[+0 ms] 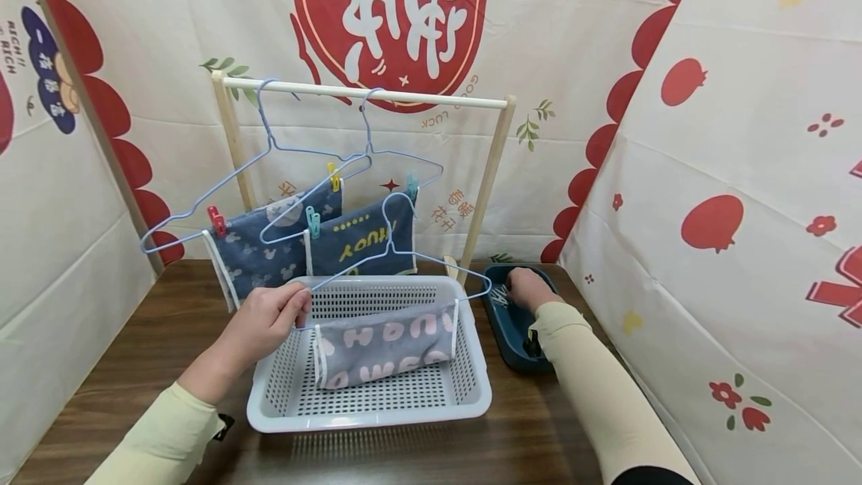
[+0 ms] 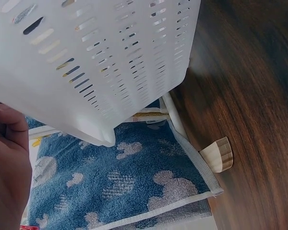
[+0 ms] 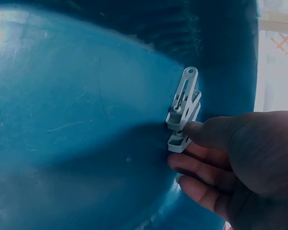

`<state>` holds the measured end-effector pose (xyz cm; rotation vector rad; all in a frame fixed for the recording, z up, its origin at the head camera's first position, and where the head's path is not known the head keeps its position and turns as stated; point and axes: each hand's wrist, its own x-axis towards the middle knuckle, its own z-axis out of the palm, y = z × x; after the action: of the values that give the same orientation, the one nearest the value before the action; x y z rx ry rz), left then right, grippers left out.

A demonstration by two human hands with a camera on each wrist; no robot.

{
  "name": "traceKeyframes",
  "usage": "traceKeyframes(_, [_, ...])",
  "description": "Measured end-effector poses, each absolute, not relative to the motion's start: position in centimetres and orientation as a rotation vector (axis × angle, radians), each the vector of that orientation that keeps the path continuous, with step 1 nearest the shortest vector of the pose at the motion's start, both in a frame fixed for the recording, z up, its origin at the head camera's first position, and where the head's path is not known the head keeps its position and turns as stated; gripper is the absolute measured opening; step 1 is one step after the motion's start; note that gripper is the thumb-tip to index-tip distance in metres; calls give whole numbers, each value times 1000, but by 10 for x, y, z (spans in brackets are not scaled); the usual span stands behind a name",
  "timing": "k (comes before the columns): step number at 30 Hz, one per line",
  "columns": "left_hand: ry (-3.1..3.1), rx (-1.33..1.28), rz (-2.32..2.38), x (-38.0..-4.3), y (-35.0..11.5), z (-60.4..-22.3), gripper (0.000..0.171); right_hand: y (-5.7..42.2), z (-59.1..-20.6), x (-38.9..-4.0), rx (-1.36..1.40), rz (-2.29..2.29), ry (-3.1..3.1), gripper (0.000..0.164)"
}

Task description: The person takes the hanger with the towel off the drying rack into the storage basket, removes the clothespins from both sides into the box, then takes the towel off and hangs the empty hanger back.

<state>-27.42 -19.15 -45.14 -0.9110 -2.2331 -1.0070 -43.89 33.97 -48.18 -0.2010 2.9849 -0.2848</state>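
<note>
My left hand (image 1: 272,313) grips the left corner of a blue wire hanger (image 1: 390,248) over the white basket (image 1: 269,421). Folded over that hanger's bottom bar is a grey-blue towel (image 1: 387,346) with pale pink letters. In the left wrist view, part of the left hand (image 2: 9,167) shows at the left edge, fingers curled. My right hand (image 1: 528,290) reaches into the blue tray (image 1: 501,331) right of the basket. The right wrist view shows its thumb and fingers pinching a whitish clothespin (image 3: 177,143); another clothespin (image 3: 183,98) lies right against it.
Behind the basket stands a wooden rack (image 1: 431,99) with two blue hangers on its rail. A mouse-patterned towel (image 1: 263,245) and a dark blue towel (image 1: 364,238) hang there, clipped with coloured clothespins. Printed cloth walls (image 1: 761,133) enclose the brown table (image 1: 155,335).
</note>
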Motion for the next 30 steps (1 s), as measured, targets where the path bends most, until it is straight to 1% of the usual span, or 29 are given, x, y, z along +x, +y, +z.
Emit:
traceKeyframes(8, [-2243,-900,-988,-275,-191,-452,27,340,-476,-434,-175,-363,2997,20])
traceKeyframes(14, [-2249,-895,-994,-274,-191,-451,28,338,-463,-425,-272,-449,3050,19])
traceKeyframes(18, [-2249,-890,-1002,-274,-190,-452,29,332,-449,-417,-251,-617,3074,20])
traceKeyframes(24, [-2247,-887,-1005,-274,-190,-451,29,316,-423,-392,-150,-896,3174,20])
traceKeyframes(30, [-2259,-885,-1000,-275,-189,-451,29,288,-404,-357,-162,-1273,3338,20])
